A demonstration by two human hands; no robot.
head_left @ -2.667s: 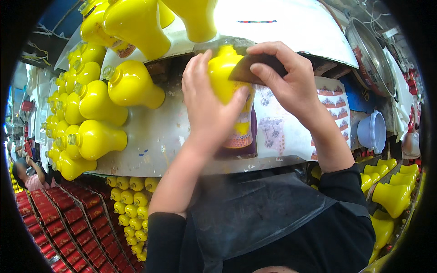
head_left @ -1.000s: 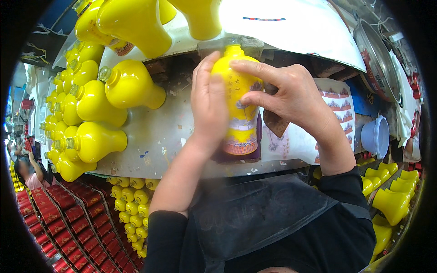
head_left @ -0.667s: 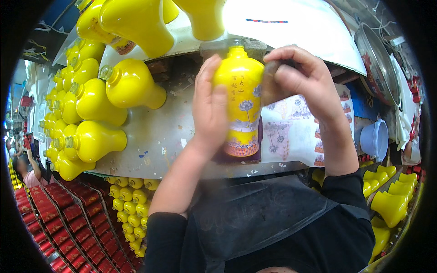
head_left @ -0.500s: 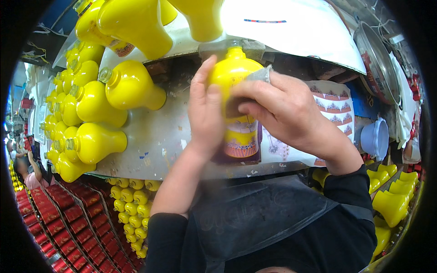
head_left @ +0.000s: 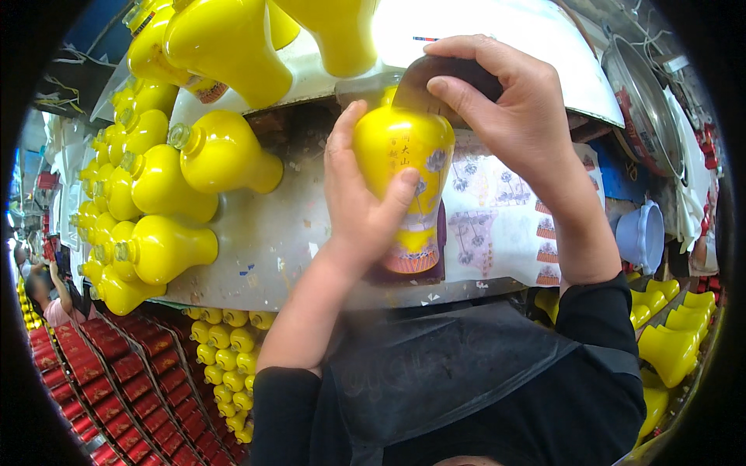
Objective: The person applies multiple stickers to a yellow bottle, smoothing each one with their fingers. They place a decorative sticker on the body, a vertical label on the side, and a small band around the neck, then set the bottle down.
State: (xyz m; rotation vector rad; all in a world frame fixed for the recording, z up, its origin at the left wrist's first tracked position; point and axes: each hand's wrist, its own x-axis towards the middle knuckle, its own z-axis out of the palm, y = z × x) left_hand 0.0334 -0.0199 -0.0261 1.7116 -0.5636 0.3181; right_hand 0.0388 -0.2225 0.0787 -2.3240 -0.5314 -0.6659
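Note:
A glossy yellow bottle (head_left: 375, 159), shaped like a vase, lies on the bench with its neck away from me. Purple flower decals and small lettering cover its front, and a patterned band rings its base. My left hand (head_left: 361, 194) is wrapped round its left side, thumb across the front. In my right hand (head_left: 517, 97) a dark, round-edged scraper (head_left: 423, 84) is pinched between thumb and fingers, its edge at the bottle's shoulder near the neck. Beneath the bottle's base lies a dark purple pad (head_left: 431, 268).
Printed decal sheets (head_left: 497, 233) lie right of the bottle. Several yellow bottles (head_left: 171, 179) crowd the left side; others stand on a white surface (head_left: 497, 78) at the back. A pale blue bucket (head_left: 639, 237) is at the right. Red boxes (head_left: 116, 380) are stacked lower left.
My right hand has moved up and right from the bottle's front to its shoulder, bringing the dark scraper into plain view. My left thumb now lies across the front; the decals are uncovered.

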